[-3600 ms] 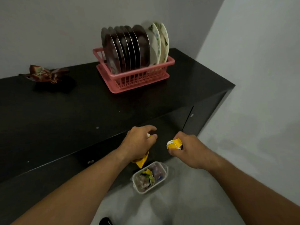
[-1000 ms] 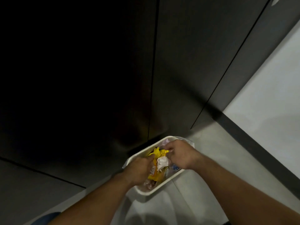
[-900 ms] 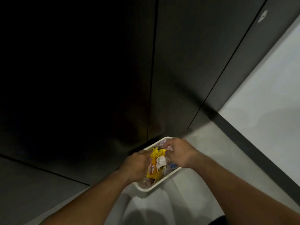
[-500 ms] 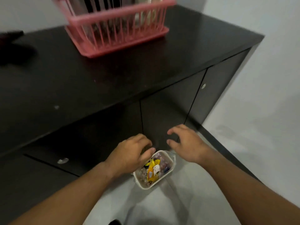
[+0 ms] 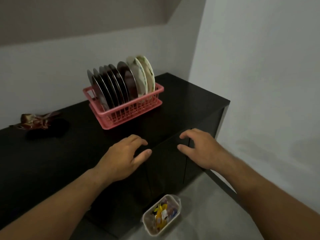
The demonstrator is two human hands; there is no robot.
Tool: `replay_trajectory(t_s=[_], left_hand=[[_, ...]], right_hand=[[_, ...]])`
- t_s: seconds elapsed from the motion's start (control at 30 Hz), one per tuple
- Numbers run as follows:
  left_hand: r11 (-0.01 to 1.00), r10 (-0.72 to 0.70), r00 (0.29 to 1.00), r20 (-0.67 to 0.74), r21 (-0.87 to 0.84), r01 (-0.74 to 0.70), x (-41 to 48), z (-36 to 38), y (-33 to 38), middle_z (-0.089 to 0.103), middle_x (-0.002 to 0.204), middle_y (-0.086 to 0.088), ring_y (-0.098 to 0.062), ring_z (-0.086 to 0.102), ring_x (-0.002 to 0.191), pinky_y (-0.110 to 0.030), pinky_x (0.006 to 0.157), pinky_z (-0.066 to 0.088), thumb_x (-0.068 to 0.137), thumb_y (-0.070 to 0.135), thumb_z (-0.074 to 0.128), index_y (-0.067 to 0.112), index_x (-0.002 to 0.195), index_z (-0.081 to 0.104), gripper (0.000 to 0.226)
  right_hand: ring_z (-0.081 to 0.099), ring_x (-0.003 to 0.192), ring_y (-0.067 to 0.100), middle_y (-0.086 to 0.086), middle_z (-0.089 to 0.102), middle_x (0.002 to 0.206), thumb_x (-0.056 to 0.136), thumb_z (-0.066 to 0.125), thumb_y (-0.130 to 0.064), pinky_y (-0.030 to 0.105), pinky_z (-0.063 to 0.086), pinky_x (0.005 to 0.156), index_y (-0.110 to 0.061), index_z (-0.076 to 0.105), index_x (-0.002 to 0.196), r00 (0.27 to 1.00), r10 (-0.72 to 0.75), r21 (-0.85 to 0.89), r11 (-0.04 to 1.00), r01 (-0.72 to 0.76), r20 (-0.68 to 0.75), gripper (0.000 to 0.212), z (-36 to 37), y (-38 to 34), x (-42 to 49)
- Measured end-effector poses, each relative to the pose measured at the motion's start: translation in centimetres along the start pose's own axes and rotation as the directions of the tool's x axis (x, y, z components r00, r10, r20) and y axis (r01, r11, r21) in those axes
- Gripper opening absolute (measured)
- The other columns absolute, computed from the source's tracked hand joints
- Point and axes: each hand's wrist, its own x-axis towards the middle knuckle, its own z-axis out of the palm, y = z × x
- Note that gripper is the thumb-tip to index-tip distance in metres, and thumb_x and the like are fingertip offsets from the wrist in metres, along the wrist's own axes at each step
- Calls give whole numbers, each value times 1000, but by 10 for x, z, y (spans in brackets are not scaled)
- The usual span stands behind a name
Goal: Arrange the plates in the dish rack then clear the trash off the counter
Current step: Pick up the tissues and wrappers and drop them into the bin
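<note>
A pink dish rack stands at the back of the black counter with several plates upright in it, dark ones on the left and two white ones on the right. A crumpled brown wrapper lies on the counter's far left. A small white bin on the floor holds yellow and white wrappers. My left hand hovers over the counter's front edge, fingers relaxed and empty. My right hand hangs empty beside it in front of the cabinet.
Black cabinet doors run below the counter. A white wall closes the right side, with pale floor beside the bin.
Both hands let go of the yellow and white wrappers inside the bin and rose to counter height, empty. The view lifted from the bin back to the counter and rack.
</note>
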Motion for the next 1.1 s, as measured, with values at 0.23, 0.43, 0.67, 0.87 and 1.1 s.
replay_trajectory(t_s=[0.23, 0.43, 0.67, 0.87, 1.1], left_hand=[[1000, -19, 998, -52, -9, 19, -13, -11, -22, 45, 130, 21, 4, 46, 115, -27, 97, 47, 89, 63, 39, 37, 129, 49, 49], [999, 33, 989, -147, -22, -37, -3, -34, -81, 48, 127, 20, 5, 47, 112, -25, 95, 47, 86, 68, 33, 35, 130, 50, 57], [993, 80, 980, -184, -67, -93, 4, -67, -196, 47, 130, 24, 5, 48, 115, -28, 98, 47, 86, 70, 31, 39, 130, 49, 57], [997, -24, 989, -146, -76, 12, -11, -88, -301, 49, 127, 18, 3, 49, 111, -25, 96, 47, 92, 60, 40, 33, 129, 53, 47], [992, -97, 977, -188, -99, 80, -20, -120, -393, 50, 127, 17, 1, 48, 115, -29, 99, 45, 96, 49, 44, 30, 130, 53, 41]], right_hand=[[50, 114, 5, -10, 52, 128, 93, 60, -44, 27, 45, 96, -31, 57, 125, 998, -45, -29, 999, 46, 34, 35, 1, -32, 18], [52, 110, 5, -12, 52, 126, 94, 58, -45, 24, 46, 92, -29, 57, 127, 996, -86, -107, 990, 87, 12, 36, 25, -77, 54], [54, 102, 1, -17, 54, 116, 93, 59, -42, 25, 49, 90, -31, 61, 121, 988, -151, -140, 979, 151, 10, 30, 77, -176, 124], [53, 109, 2, -15, 58, 121, 93, 60, -41, 29, 48, 97, -31, 63, 121, 979, -194, -142, 970, 200, 56, 30, 140, -256, 189], [54, 112, 7, -11, 55, 124, 95, 57, -41, 32, 48, 97, -29, 60, 126, 965, -191, -133, 967, 216, 181, 34, 207, -320, 254]])
